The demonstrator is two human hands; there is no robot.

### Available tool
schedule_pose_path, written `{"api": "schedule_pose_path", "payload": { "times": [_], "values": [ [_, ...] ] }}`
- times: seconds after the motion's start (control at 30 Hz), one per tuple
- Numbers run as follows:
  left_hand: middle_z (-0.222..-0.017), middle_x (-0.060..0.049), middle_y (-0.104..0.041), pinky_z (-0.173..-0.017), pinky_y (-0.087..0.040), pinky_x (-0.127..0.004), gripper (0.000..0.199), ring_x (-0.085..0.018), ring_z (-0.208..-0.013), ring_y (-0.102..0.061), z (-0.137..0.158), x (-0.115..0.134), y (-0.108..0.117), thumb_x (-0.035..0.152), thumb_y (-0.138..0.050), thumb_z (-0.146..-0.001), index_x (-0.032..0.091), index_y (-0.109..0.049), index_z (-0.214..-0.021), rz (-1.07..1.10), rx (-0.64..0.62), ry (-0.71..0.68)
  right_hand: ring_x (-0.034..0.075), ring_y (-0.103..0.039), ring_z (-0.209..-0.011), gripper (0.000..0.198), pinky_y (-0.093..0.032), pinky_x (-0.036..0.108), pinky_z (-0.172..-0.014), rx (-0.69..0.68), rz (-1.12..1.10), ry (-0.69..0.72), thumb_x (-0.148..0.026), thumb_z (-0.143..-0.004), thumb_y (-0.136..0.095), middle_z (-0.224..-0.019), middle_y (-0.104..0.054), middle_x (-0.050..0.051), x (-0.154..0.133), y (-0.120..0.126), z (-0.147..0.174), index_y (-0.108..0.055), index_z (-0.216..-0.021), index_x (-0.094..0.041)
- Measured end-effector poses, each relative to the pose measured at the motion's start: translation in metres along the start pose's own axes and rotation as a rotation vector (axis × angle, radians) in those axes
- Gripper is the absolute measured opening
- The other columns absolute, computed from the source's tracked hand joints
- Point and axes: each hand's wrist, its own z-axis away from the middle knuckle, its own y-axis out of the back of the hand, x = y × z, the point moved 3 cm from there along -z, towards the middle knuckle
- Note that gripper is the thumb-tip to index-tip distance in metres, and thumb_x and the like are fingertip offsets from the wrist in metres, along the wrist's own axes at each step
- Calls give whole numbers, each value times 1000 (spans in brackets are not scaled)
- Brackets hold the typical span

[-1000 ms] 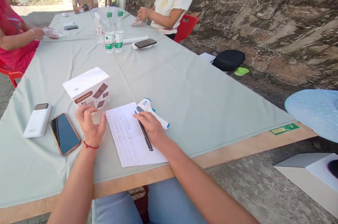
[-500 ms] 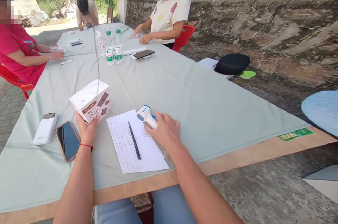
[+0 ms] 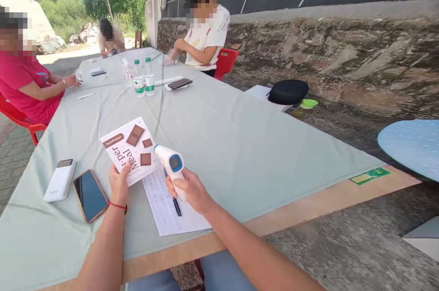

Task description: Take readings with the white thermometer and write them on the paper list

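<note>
My left hand [image 3: 119, 182] grips a white box [image 3: 132, 150] printed with brown squares, its front tilted toward me above the table. In my right hand [image 3: 192, 190] is a white and blue infrared thermometer [image 3: 173, 163], held by its handle with the small screen facing me. The thermometer's front end is close to the box's right side; whether they touch I cannot tell. Below them lies a sheet of handwritten paper [image 3: 161, 218], and on it a black pen [image 3: 177, 208], partly hidden by my right hand.
Left of my left hand lie a phone [image 3: 91, 196] and a white power bank [image 3: 60, 180]. Farther off stand water bottles [image 3: 139, 82] near another phone [image 3: 180, 84]. People sit along both sides and at the far end of the cloth-covered table [image 3: 240, 158].
My right hand has lifted the thermometer off the paper and brought it left, up to the box. The box has turned so its printed front faces me.
</note>
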Motion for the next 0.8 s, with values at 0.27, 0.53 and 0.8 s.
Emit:
{"api": "schedule_pose_path", "payload": {
  "times": [0.27, 0.53, 0.8],
  "values": [
    [-110, -14, -65, -80, -50, -33, 70, -25, -98, -62, 0, -2, -1, 56, -79, -60, 10, -56, -108, -144, -41, 26, 10, -44, -47, 44, -34, 25, -49, -3, -87, -100, -60, -83, -60, -63, -50, -3, 32, -28, 1, -44, -81, -19],
    [-108, -13, -65, -81, -51, -35, 70, -26, -98, -63, 1, 1, -2, 55, -82, -56, 11, -56, -104, -177, -34, 20, 12, -46, -51, 45, -36, 26, -51, 37, 35, -23, -62, -88, -54, -61, -49, -2, 28, -25, 3, -45, -79, -19],
    [-114, -13, -64, -84, -49, -35, 73, -26, -101, -62, 2, 1, -2, 56, -81, -58, 12, -55, -110, -180, -70, 41, 13, -48, -52, 45, -39, 29, -58, 9, 196, -30, -61, -89, -51, -55, -51, -2, 23, -20, 3, -47, -75, -19]
  ]
}}
